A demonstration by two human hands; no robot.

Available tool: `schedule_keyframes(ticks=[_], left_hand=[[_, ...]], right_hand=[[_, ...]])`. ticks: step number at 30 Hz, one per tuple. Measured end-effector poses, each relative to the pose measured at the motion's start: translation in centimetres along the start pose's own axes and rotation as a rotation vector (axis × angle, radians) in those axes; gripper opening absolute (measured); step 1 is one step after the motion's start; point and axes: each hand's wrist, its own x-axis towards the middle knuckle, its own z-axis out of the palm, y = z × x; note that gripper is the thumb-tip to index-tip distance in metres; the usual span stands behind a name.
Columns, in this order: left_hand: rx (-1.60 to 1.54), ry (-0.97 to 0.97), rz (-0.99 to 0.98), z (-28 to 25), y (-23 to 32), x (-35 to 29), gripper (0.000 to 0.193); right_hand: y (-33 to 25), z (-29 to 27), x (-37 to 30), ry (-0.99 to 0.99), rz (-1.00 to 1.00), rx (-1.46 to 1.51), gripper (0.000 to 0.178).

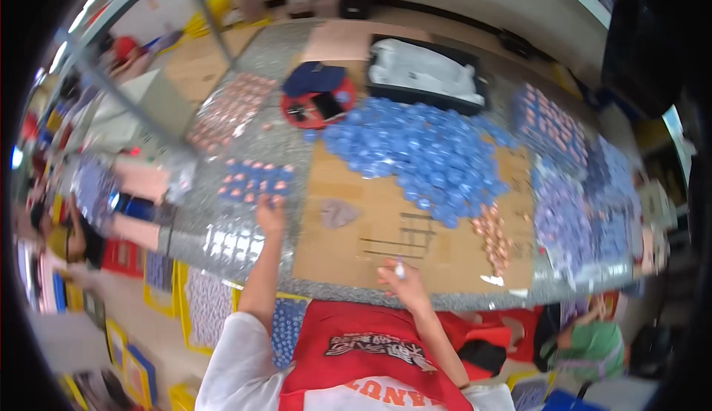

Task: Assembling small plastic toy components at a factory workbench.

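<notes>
My left hand (271,217) reaches to the lower right edge of a block of small blue pieces topped with pink pieces (254,180). Its fingertips look drawn together there; whatever is between them is too small to make out. Near the table's front edge, my right hand (406,286) is closed around a small white tube (400,269) with a purplish tip. Below the block of blue pieces lies a grid of clear, shiny pieces (231,242). A crumpled greyish scrap (339,213) rests on the cardboard (326,259) between my hands.
A big heap of blue translucent pieces (423,151) covers the far cardboard, with copper-coloured pieces (492,239) beside it. Behind stand a black tray (426,101) with white lining and a red round tray (295,118) holding a phone. Stacked blue-and-pink pieces (550,126) and lilac bags (564,214) lie right.
</notes>
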Motion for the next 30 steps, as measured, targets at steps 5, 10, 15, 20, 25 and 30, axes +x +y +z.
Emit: schedule_keyframes(ticks=[5,10,15,20,25,30], left_hand=[[0.23,0.218,0.164,4.0,9.2,-5.1,0.03],[-0.051,-0.521,0.264,14.7,19.2,-15.5,0.039],[0.021,-0.456,-0.035,21.8,19.7,-16.6,0.047],[-0.572,-0.76,-0.582,17.8,19.5,-14.4,0.045],[-1.416,-1.062,-0.865,5.4,25.3,-15.5,0.046],[-1.436,-1.206,-0.549,-1.5,28.8,-17.1,0.056]], right_hand=[[0.9,-3.6,-1.1,0.116,-0.057,0.069,0.039],[3.5,-5.6,-1.5,0.246,-0.252,-0.009,0.03],[2.4,-7.8,-3.5,0.315,-0.262,-0.079,0.03],[1.7,-10.2,-4.4,0.435,-0.402,0.02,0.032],[-3.9,-10.8,-5.8,0.351,-0.402,0.284,0.031],[-7.7,-10.6,-7.7,0.236,-0.559,0.263,0.033]])
